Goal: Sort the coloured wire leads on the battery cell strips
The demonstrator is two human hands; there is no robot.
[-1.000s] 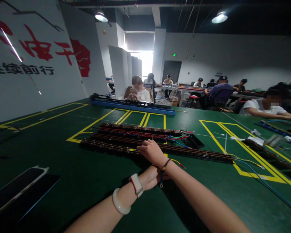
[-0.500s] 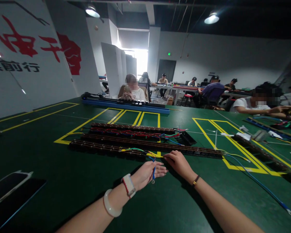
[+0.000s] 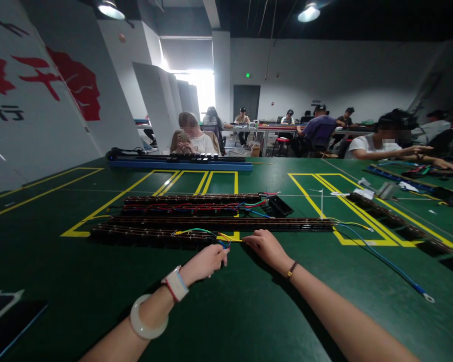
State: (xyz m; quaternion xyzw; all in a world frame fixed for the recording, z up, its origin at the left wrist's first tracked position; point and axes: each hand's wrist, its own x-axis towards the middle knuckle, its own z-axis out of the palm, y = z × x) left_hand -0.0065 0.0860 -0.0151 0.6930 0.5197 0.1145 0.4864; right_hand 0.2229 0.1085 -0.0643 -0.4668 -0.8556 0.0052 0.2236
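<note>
My left hand (image 3: 207, 260) is closed, its fingers curled round a blue wire (image 3: 223, 245) at the right end of the nearest dark strip (image 3: 147, 234); the wire's tip is hidden in the hand. The fingertips of my right hand (image 3: 266, 246) pinch the end of a yellow wire (image 3: 232, 239) that runs out from the same strip. A green and yellow wire (image 3: 192, 231) with a ring terminal lies bent back over this strip. Just behind, a longer dark strip (image 3: 226, 222) stretches across the green table (image 3: 226, 311).
Farther back lie more strips with red wires (image 3: 181, 207) and a small black tray (image 3: 279, 206). A long blue wire (image 3: 392, 266) with a ring terminal trails to the right. A blue rail (image 3: 181, 165) lies at the far edge. Co-workers sit beyond and at right.
My left hand has turned over and its fingers have closed round the blue wire that lay across the open palm. The right hand keeps its pinch. The whole view has shifted.
</note>
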